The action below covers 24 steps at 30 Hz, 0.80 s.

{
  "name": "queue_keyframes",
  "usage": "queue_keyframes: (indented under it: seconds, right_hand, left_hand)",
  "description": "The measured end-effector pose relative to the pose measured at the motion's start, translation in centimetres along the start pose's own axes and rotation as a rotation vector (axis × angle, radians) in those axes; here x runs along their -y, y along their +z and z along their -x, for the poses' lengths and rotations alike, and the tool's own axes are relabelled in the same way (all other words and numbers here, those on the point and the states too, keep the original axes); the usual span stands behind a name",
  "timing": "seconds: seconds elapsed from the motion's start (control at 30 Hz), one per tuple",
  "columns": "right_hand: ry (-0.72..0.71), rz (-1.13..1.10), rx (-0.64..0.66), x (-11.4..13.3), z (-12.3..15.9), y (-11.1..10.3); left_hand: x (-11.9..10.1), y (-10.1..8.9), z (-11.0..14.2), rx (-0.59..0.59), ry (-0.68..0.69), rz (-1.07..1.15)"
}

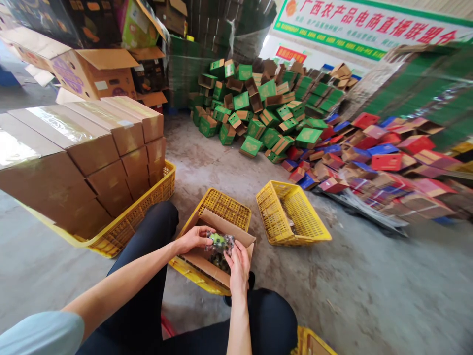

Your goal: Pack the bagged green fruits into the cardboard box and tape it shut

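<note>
Between my two hands is a small clear plastic packet with a green label and dark contents I cannot make out. My left hand pinches its left end, and my right hand grips its right end. Just below them stands an open cardboard box with its flaps up. Several dark packets lie inside it, partly hidden by the hands. The box rests on an upturned-looking yellow plastic crate between my knees.
At left, a yellow crate holds stacked taped cartons. Another yellow crate stands on the floor to the right. Behind lie heaps of green boxes and red and blue boxes. A crate corner shows by my right knee.
</note>
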State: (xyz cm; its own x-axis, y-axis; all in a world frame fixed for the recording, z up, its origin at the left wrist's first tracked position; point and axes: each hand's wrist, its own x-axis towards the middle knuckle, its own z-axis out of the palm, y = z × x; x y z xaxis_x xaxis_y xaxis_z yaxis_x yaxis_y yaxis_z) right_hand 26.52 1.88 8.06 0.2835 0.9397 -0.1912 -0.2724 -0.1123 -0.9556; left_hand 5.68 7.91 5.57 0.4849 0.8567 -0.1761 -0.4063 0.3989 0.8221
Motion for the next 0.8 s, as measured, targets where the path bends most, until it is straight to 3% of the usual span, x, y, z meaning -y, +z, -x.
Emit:
queue_keyframes:
  seconds: [0.17, 0.3, 0.4, 0.5, 0.6, 0.8]
  right_hand:
    - [0.056, 0.057, -0.011, -0.2, -0.1, -0.2]
    - [0.076, 0.111, 0.053, -0.2, -0.1, -0.3]
    - [0.032, 0.145, 0.083, -0.3, 0.0, -0.5]
    - [-0.046, 0.203, 0.054, -0.4, 0.0, -0.7]
    - [-0.111, 0.253, 0.006, -0.5, -0.1, -1.0]
    - [-0.206, 0.284, 0.017, 0.2, 0.0, -0.5]
  left_hand:
    - [-0.2, 0.3, 0.0, 0.018, 0.06, -0.054]
    - [-0.4, 0.3, 0.0, 0.08, 0.053, -0.059]
    - [-0.1, 0.1, -0.1, 0.098, 0.071, -0.069]
    - [0.4, -0.4, -0.4, 0.044, 0.088, -0.099]
    - [0.9, -0.6, -0.3, 0.033, 0.031, -0.097]
    - [0.5, 0.1, 0.5, 0.154, -0.16, 0.016]
